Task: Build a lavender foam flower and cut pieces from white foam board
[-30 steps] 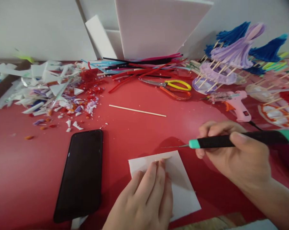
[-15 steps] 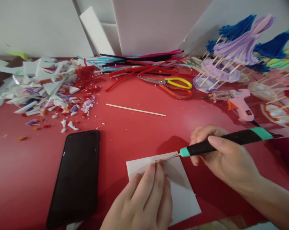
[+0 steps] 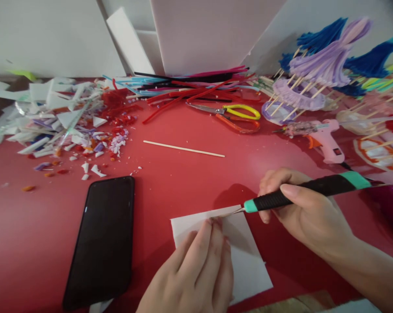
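Note:
A white sheet (image 3: pixel 248 267), perhaps foam board or card, lies on the red table top. My left hand (image 3: pixel 196 271) rests palm down on it with fingers stretched out, the fingertips pressing close to its far edge. In my right hand (image 3: pixel 301 208) is a pen-shaped knife (image 3: pixel 274 200) with a black and teal handle, gripped between thumb and fingers. Its thin metal blade reaches left over the sheet, low along the far edge, ending by the left fingertips. Whether the tip cuts into the sheet cannot be seen.
A phone (image 3: pixel 101 239) lies at left, beneath a heap of scraps (image 3: pixel 62 117). Beyond the hands are a thin wooden stick (image 3: pixel 183 148), scissors (image 3: pixel 229 115) and pipe cleaners (image 3: pixel 190 87). At right stand a pink glue gun (image 3: pixel 330 139) and a purple stick-built model (image 3: pixel 327 65).
Both hands keep nearly the same pose. The knife and the left fingertips have shifted only very slightly, and the whole view has drifted a little.

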Motion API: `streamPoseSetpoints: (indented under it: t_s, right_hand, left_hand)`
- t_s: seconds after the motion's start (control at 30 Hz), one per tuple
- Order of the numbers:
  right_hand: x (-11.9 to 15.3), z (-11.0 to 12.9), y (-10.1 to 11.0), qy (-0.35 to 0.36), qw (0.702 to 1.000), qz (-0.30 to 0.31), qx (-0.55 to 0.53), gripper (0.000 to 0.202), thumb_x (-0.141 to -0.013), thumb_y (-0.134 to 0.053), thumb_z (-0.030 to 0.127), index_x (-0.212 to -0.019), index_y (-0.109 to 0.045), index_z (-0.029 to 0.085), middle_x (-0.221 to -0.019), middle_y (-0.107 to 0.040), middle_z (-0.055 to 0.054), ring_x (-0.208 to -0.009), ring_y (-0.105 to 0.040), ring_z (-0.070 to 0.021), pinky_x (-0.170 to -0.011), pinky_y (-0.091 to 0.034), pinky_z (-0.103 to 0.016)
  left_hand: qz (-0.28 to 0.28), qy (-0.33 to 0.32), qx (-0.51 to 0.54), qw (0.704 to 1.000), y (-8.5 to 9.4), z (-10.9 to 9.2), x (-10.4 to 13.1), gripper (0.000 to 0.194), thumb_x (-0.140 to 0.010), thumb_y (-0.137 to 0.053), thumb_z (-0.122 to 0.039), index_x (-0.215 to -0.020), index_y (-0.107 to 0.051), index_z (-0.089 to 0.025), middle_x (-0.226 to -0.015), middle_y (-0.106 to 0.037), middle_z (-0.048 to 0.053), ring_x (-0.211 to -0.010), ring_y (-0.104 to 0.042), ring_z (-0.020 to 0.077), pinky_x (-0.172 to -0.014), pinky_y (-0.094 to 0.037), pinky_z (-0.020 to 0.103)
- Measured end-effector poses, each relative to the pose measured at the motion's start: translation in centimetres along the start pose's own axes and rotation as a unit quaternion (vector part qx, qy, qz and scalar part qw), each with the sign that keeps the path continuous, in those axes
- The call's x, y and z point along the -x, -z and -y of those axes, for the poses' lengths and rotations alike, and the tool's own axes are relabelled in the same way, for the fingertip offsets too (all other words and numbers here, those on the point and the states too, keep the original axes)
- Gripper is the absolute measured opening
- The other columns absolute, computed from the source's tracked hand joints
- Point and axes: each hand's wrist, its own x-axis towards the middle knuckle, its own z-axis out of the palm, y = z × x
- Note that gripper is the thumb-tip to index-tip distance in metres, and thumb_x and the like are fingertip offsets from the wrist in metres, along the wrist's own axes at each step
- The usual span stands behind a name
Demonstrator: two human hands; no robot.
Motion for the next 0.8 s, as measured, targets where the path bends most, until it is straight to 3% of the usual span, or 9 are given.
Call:
streamPoseSetpoints:
  t_s: [0.37,0.8]
  right_hand:
    - [0.1,0.1,0.2,-0.010,1.000,-0.022,0.010,0.015,-0.082,-0.056,0.022,-0.068,-0.062,0.019,-0.069,-0.056,0.002,-0.045,-0.062,-0.0124,-0.042,-0.049,-0.024]
    - [0.0,0.5,1.5,0.017,0.997,-0.019,0.067,0.020,-0.084,-0.047,0.017,-0.069,-0.060,0.022,-0.068,-0.053,0.000,-0.044,-0.059,-0.0129,-0.041,-0.047,-0.027]
  left_hand:
    - [0.008,-0.005,-0.007,1.000,0.1,0.0,-0.1,0.029,-0.091,-0.047,-0.022,-0.114,-0.060,-0.010,-0.120,-0.066,0.010,-0.116,-0.056,0.0247,-0.102,-0.035,0.038]
    - [-0.033,-0.004,-0.008,0.999,-0.6,0.0,-0.1,0.026,-0.089,-0.048,-0.017,-0.110,-0.061,-0.009,-0.116,-0.068,0.011,-0.112,-0.057,0.0253,-0.103,-0.032,0.039]
